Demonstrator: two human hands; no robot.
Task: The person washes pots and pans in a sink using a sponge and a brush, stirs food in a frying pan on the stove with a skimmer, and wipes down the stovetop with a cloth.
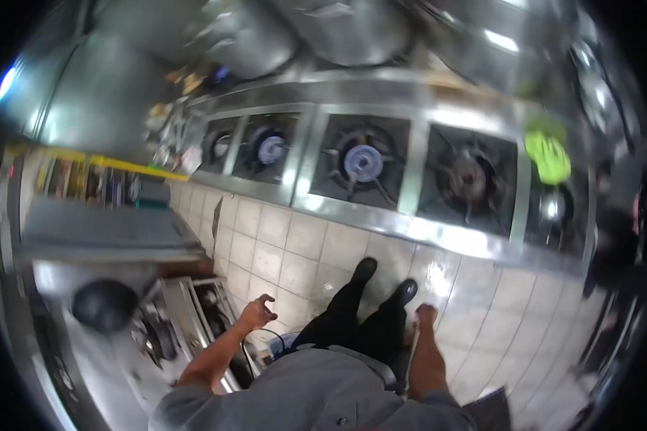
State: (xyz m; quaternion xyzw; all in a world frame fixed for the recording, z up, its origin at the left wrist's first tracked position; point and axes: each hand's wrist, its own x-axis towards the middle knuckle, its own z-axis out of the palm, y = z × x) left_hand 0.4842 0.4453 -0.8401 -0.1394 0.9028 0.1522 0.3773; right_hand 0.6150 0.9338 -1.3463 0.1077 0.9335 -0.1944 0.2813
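Note:
My left hand [257, 313] hangs at my side over the tiled floor, near an opened drawer [212, 309]. Its fingers curve loosely and stand apart, with nothing between them. On the other side, my right hand [425, 316] hangs with the fingers curled into a fist, and no object shows in it. Neither hand touches the stove [366, 212] in front of me. A dark cord [269, 331] loops beside my left forearm.
Several burners line the stove, including a middle burner [363, 163]. A bright green cloth [548, 154] lies at its right end. Large pots [352, 32] stand behind. On the left are a counter [111, 223], a black bowl [105, 305] and a yellow-edged shelf [133, 168].

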